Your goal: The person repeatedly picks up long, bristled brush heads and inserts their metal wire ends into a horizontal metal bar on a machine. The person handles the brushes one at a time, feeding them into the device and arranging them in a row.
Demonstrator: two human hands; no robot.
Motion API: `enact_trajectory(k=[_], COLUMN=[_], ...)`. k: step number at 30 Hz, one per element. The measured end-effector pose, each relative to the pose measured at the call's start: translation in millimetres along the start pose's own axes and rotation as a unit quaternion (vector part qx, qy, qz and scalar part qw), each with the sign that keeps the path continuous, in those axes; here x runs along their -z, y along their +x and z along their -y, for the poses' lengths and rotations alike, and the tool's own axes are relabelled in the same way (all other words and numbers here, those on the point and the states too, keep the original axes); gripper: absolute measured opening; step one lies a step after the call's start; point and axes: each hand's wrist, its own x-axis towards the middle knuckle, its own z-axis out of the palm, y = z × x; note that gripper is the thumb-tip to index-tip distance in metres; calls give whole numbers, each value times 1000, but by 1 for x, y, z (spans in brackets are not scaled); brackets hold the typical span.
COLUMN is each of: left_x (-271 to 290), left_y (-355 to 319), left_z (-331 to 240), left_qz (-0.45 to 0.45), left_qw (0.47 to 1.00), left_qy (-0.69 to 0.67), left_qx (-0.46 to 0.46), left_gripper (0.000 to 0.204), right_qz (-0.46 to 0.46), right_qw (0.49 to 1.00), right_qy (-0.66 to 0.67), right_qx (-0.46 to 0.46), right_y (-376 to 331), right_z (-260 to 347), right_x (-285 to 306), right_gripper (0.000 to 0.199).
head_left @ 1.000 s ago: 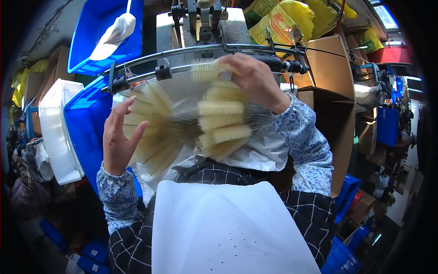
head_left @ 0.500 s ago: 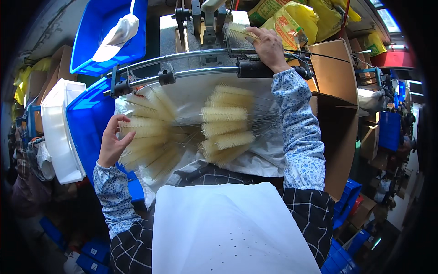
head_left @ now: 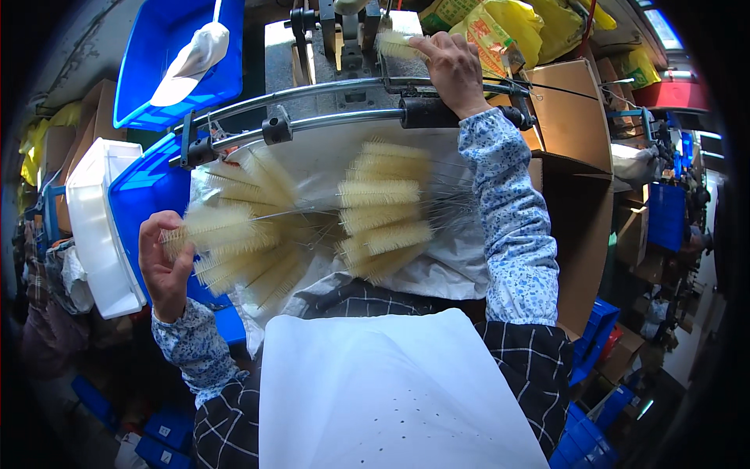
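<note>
The left hand (head_left: 164, 266) pinches a cream, cylindrical bristle brush (head_left: 223, 227) by its outer end, apparently keeping its wire stem free. Farther forward, the right hand (head_left: 451, 70) grips another cream bristle brush (head_left: 397, 44); between the hands, similar brushes (head_left: 380, 193) lie fanned, likely for easy picking.

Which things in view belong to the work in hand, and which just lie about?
Likely in use: brush in the left hand; second brush in the right hand; brushes on the white cloth; machine.

Apparently lying about: cap; white tub; yellow bags.
</note>
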Motion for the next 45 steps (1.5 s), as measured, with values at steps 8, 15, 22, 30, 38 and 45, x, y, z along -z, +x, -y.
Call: enact_trajectory(k=[8, 15, 22, 30, 38, 45], left_x=[1, 7, 11, 7, 16, 24], left_y=[-4, -5, -7, -2, -10, -16], left_z=[-1, -2, -7, -19, -23, -27], left_qz=[-9, -32, -95, -84, -102, -135], left_qw=[1000, 998, 992, 992, 991, 987], left_qy=[-7, 15, 31, -45, -50, -58], left_qx=[-21, -56, -73, -79, -72, -67], left_gripper=[35, 36, 35, 37, 39, 40], right_qz=[62, 18, 64, 31, 26, 24], right_qw=[998, 1000, 979, 966, 963, 964], right_qy=[25, -23, -34, 110, 132, 130], right_qx=[-23, 2, -191, -232, -234, -229], right_y=[5, 5, -32, -29, -19, -7], right_z=[-14, -27, -33, -29, -8, 13], right_x=[-26, -33, 4, -6, -6, -5], right_gripper=[34, 36, 48, 37, 36, 33])
